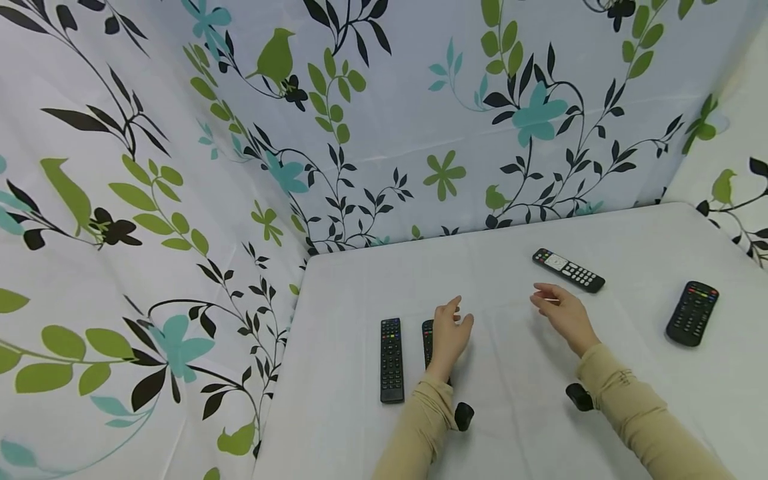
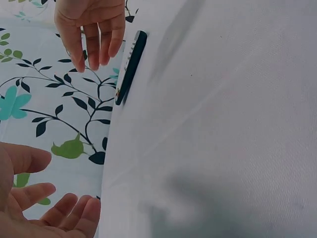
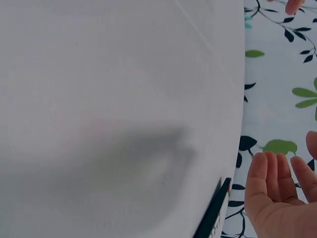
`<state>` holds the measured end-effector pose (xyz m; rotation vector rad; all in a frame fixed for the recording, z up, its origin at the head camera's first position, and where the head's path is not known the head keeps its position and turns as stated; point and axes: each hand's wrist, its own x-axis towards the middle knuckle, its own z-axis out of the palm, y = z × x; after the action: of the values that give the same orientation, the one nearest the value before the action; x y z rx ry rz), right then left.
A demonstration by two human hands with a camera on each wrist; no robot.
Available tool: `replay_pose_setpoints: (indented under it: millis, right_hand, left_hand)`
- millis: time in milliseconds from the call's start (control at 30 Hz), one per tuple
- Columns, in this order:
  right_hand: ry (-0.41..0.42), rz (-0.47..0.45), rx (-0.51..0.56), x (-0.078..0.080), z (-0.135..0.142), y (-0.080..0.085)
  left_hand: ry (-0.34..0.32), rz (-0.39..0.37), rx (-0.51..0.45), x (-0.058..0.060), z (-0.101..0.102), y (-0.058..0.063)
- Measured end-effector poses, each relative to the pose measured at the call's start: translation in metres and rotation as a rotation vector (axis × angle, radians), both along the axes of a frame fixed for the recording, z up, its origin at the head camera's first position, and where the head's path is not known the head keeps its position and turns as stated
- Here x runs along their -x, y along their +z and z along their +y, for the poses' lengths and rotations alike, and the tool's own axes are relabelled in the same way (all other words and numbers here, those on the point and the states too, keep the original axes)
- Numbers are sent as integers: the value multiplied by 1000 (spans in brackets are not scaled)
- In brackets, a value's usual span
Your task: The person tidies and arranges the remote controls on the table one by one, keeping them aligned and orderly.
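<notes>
My left hand (image 1: 451, 339) hovers over the table, partly covering a slim black remote control (image 1: 428, 341). Its fingers are relaxed and hold nothing, as the left wrist view of the hand (image 2: 54, 208) also shows. Left of it lies another long black remote control (image 1: 392, 360). My right hand (image 1: 564, 317) is raised above the table with loosely bent fingers and nothing in them. Just beyond it rests a black remote with a white keypad area (image 1: 568, 270). Farther right lies a wider black remote control (image 1: 693, 313) with coloured buttons near its top.
A white-covered table (image 1: 504, 413) carries the remotes. Patterned cloth (image 1: 384, 133) with leaves and birds hangs behind it and along the left side. A dark strap piece (image 1: 464, 416) sits at the left wrist, and a similar piece (image 1: 579, 397) at the right wrist.
</notes>
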<state>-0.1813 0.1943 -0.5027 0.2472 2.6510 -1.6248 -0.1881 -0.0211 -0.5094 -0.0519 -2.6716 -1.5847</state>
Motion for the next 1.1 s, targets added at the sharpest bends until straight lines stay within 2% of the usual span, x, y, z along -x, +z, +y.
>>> replay_pose_setpoints:
  millis: [167,267,400,500,633,800,967,1100]
  right_hand:
    - [-38,13,-81,6,28,-5]
    - [-41,41,-174,12,44,-14]
    - [-38,124,-302,19,64,-27]
    - [-60,166,-338,22,74,-34]
    - [-130,191,-369,26,84,-41]
    - [-162,149,-414,31,97,-43]
    - [-135,71,-413,33,107,-44]
    - [-110,46,-397,35,113,-49]
  left_hand:
    - [-11,-63,-17,5,18,-16]
    - [-26,-103,-35,6,26,-23]
    - [-63,-99,-26,12,33,-28]
    - [-80,-99,-12,13,34,-30]
    - [-80,-121,-8,13,33,-32]
    - [-87,-127,-7,12,28,-32]
    - [-87,-128,0,10,24,-31]
    - [-96,-124,8,8,21,-30]
